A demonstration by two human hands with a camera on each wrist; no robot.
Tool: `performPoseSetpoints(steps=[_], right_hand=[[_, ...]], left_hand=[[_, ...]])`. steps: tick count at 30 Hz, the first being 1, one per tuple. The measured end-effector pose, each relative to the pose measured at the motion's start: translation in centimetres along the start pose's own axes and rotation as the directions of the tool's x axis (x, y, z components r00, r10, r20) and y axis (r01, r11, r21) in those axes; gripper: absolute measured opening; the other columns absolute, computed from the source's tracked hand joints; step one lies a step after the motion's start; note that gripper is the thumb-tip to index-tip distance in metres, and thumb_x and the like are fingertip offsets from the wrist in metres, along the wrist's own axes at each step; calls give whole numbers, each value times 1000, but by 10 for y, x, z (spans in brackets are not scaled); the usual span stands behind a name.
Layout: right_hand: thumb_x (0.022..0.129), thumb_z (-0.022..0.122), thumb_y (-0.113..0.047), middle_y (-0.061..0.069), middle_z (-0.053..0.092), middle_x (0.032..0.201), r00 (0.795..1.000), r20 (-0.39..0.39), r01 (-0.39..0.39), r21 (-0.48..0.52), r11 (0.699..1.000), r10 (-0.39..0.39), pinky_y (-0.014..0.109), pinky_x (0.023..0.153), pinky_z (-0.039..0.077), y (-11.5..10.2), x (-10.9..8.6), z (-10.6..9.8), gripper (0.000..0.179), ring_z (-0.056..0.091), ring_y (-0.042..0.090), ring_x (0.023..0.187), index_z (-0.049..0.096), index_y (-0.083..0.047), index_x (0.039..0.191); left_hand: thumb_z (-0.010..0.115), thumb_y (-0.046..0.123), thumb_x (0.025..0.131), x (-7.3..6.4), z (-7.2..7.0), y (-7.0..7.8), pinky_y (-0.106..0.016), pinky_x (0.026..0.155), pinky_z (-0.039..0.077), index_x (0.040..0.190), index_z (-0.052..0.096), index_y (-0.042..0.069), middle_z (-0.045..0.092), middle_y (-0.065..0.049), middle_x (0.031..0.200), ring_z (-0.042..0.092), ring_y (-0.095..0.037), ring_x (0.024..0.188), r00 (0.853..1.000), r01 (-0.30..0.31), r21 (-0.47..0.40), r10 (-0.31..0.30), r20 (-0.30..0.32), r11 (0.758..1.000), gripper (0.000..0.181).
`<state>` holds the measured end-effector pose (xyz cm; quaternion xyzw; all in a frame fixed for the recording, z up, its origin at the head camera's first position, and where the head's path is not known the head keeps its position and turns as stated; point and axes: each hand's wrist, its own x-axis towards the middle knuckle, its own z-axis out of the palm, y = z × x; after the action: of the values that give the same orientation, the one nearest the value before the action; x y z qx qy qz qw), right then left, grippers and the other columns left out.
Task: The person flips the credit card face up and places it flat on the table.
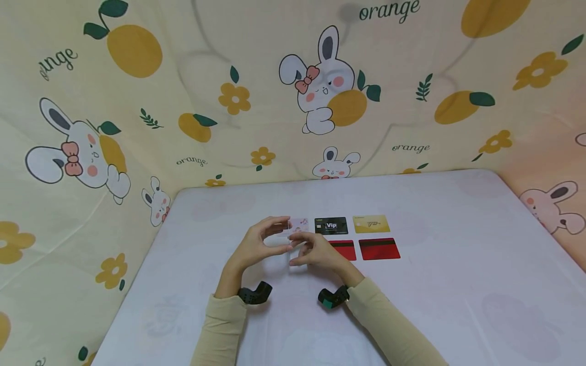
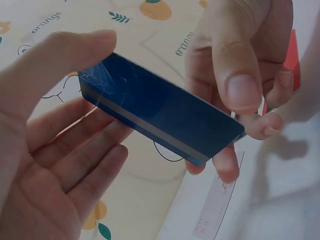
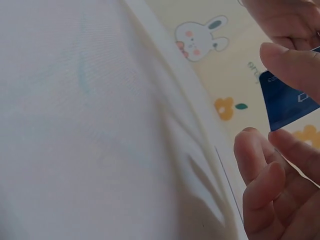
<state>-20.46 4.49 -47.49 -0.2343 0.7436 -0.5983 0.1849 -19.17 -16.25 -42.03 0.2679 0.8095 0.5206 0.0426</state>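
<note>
A dark blue card (image 2: 160,110) with a grey stripe is held up above the table between both hands. At one end, my left hand (image 1: 254,246) pinches it, thumb on one edge and fingertips on the opposite edge. My right hand (image 1: 322,254) holds the other end between thumb and fingers. From the head view the card is almost edge-on. In the right wrist view, a corner of its printed blue face shows beside the right thumb (image 3: 292,67). Just behind the hands a pale pink card (image 1: 299,223) lies on the table, partly covered by them.
To the right, a black VIP card (image 1: 331,225) and a gold card (image 1: 371,223) lie in the back row. Two red cards with dark stripes, one partly hidden by the right hand (image 1: 345,249) and one fully visible (image 1: 380,249), lie in front. A patterned cloth (image 1: 256,51) hangs behind the white table (image 1: 458,305).
</note>
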Motion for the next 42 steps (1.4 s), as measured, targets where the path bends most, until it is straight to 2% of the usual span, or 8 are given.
performPoseSetpoints(steps=[13, 24, 33, 42], right_hand=[[74, 80, -6, 28, 66, 105, 1000, -29, 9, -49, 999, -10, 18, 63, 48, 0, 0, -1, 55, 57, 7, 67, 57, 5, 123], [73, 82, -10, 23, 67, 98, 999, -41, -4, -94, 996, 1, 19, 63, 48, -1, -1, -4, 56, 56, 7, 67, 59, 2, 123], [73, 82, -8, 24, 66, 98, 999, -50, -6, -80, 997, 2, 19, 62, 48, -3, -2, -7, 57, 55, 9, 68, 58, 2, 124], [73, 82, -8, 26, 67, 99, 998, -68, -9, -83, 997, 3, 19, 62, 47, -4, -3, -10, 58, 54, 11, 69, 59, 3, 125]], left_hand=[[78, 7, 79, -1, -2, 3, -41, 107, 44, 135, 51, 5, 57, -19, 133, 56, -35, 125, 1000, -20, -14, 20, -6, 1000, 63], [77, 9, 80, -3, -3, 4, -37, 106, 45, 132, 54, 5, 60, -16, 131, 57, -31, 123, 999, -27, 19, 28, -29, 999, 57], [76, 9, 81, -3, -7, 1, -41, 107, 44, 133, 54, 8, 59, -18, 130, 57, -30, 123, 999, -10, 37, 11, -30, 999, 56], [77, 12, 81, -4, -9, 0, -44, 102, 48, 133, 55, 10, 64, -11, 123, 60, -27, 116, 999, -5, 84, 9, -43, 996, 57]])
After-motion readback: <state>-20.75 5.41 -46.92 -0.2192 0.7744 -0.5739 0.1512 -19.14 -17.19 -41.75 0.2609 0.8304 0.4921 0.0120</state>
